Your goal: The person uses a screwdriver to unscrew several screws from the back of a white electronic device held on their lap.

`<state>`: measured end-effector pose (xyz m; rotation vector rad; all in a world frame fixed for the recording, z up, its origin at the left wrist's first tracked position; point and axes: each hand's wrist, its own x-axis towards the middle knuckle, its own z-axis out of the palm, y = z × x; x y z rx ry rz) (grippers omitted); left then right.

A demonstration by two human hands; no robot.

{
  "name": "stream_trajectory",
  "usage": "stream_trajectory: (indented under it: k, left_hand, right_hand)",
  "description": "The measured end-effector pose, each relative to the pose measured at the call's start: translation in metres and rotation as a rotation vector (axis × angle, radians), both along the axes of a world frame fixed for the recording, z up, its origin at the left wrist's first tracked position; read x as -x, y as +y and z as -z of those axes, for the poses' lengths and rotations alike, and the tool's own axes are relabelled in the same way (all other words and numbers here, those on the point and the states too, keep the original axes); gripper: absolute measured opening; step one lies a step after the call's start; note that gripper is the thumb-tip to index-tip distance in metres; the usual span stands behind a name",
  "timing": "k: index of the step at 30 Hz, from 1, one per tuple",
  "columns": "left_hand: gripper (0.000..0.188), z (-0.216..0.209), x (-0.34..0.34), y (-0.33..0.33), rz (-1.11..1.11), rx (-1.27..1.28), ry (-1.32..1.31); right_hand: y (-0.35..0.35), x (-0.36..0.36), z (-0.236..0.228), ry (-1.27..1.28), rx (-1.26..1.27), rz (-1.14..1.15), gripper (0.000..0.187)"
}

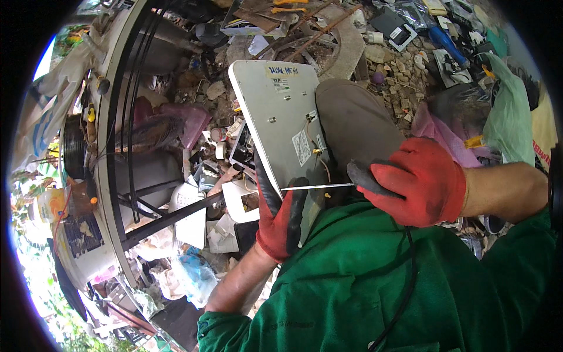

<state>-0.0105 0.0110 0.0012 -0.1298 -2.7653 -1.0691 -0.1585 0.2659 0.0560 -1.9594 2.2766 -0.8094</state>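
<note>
A flat white panel (272, 138) with rounded corners stands tilted on edge against my lap. Its back carries labels, small metal studs and a short cable (325, 167) running from a brass-coloured connector. My left hand (277, 220), in a red glove with dark fingers, is closed around the panel's near edge. In the matching glove, my right hand (413, 183) is closed on a screwdriver (319, 186). Only its thin metal shaft shows, pointing left across the panel, and its tip meets the edge beside my left fingers. The fist hides the handle.
A black metal frame (170, 222) stands at the left, with scrap parts and plastic bags around it. At the far side lies a round stone-like ring (349, 50) with rusty rods. A green plastic bag (507, 111) and a blue tool (447, 46) lie at the right.
</note>
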Motion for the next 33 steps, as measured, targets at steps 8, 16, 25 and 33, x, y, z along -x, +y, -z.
stream_trajectory:
  k: [8, 16, 25, 33]
  left_hand:
    - [0.091, -0.002, 0.006, 0.022, -0.152, -0.511, 0.074]
    - [0.088, -0.010, 0.011, 0.021, -0.107, -0.208, 0.075]
    - [0.056, 0.007, -0.011, 0.014, -0.175, -0.353, -0.060]
    - [0.025, 0.000, -0.005, 0.013, -0.077, -0.295, -0.085]
  right_hand:
    - [-0.008, 0.010, -0.005, -1.093, 0.041, 0.146, 0.027]
    - [-0.008, 0.029, -0.018, -1.429, -0.363, 0.092, 0.018]
    - [-0.012, 0.005, -0.017, -0.094, -0.014, 0.013, 0.029]
    - [0.006, 0.024, -0.046, -1.643, -0.333, 0.219, 0.038]
